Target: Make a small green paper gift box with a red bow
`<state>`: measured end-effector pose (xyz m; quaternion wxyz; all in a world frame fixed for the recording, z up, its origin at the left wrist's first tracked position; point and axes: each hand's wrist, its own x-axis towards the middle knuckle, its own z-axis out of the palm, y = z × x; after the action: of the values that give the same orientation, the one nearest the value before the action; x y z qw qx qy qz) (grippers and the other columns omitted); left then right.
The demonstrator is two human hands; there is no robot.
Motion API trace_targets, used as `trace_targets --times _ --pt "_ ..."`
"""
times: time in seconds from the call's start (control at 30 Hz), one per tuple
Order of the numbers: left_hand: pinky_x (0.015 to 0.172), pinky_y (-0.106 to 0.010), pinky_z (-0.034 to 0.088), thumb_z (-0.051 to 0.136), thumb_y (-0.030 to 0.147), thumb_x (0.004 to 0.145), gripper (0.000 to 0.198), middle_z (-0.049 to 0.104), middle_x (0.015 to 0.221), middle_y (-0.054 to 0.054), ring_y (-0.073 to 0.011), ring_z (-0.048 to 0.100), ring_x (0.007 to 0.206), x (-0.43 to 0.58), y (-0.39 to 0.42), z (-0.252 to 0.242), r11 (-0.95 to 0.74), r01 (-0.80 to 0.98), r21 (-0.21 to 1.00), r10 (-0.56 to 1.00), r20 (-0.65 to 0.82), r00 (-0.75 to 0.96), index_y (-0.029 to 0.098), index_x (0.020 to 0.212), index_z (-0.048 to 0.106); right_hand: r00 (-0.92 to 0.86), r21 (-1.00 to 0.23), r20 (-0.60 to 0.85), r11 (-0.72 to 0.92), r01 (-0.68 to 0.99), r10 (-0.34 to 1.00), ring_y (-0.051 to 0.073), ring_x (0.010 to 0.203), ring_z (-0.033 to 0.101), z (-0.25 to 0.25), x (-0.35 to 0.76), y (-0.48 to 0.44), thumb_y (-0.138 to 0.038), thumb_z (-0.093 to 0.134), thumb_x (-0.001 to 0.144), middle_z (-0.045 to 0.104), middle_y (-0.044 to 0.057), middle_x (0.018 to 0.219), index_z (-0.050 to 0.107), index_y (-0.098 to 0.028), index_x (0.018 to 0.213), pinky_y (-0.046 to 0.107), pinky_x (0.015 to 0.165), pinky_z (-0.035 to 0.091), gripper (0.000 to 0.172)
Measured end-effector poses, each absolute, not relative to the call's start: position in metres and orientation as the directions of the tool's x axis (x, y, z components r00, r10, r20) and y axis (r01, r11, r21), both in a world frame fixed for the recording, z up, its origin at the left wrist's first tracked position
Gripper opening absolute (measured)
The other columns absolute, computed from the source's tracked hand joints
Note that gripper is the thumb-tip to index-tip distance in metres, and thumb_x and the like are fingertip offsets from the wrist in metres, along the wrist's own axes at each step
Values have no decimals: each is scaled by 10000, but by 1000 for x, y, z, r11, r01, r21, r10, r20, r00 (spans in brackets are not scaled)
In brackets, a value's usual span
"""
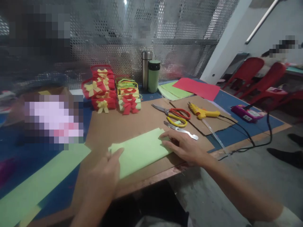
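Observation:
A folded light green sheet (142,151) lies on the brown cardboard (101,129) near the table's front edge. At its left end my left hand (106,170) is closed on it, the thumb or a finger on top. My right hand (182,146) rests at the sheet's right end, its fingers curled over the top surface and holding it. Just behind my right hand are a silver metal tool (182,130) and scissors (176,115) with red and yellow handles. A long light green strip (52,170) lies at the left.
Red bags with yellow bows (101,88) and green ones with red bows (129,101) stand behind, beside a green bottle (153,77) and a steel flask (145,71). A yellow glue gun (203,112) trails a cable at the right. Red sheet (199,88) behind.

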<state>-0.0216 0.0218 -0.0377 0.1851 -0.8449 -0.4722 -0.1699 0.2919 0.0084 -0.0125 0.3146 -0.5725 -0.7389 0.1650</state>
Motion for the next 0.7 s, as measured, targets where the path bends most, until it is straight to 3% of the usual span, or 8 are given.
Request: trace_targets --times 0.17,0.33,0.53,0.6,0.7 --pt "601 -255 524 455 163 967 440 775 1089 -95 -194 741 788 -34 21 -40 -540 824 -173 716 420 558 203 1335 694 -106 -542 268 241 805 957 143 647 576 -13 287 10 -291 566 958 673 -3 766 659 -215 988 257 613 375 124" --pt "573 -249 508 507 156 947 466 765 1147 -112 -196 740 835 -39 18 -46 -551 813 -187 686 454 569 190 1389 649 -56 -494 279 193 848 959 145 648 559 -15 280 12 -258 573 945 640 -5 757 626 -220 964 250 597 353 68" --pt "530 -262 411 547 151 921 464 768 840 -46 -139 609 566 -28 9 -46 -451 870 -198 684 550 480 229 1359 680 -63 -446 306 201 872 950 136 630 534 -17 279 10 -233 572 945 617 -9 742 615 -212 958 247 592 349 50" --pt "549 -265 406 554 174 904 470 732 744 -39 -151 595 573 -27 8 -47 -424 891 -160 706 559 436 231 1351 688 -71 -442 319 215 871 945 133 622 532 -17 279 10 -233 565 950 620 -7 741 618 -209 962 247 590 355 59" --pt "598 -289 426 522 192 899 454 730 764 -55 -179 608 628 -30 11 -51 -437 897 -62 758 512 405 231 1310 711 -70 -439 324 215 872 944 134 619 542 -17 279 10 -249 550 962 635 2 748 624 -206 963 250 586 368 86"
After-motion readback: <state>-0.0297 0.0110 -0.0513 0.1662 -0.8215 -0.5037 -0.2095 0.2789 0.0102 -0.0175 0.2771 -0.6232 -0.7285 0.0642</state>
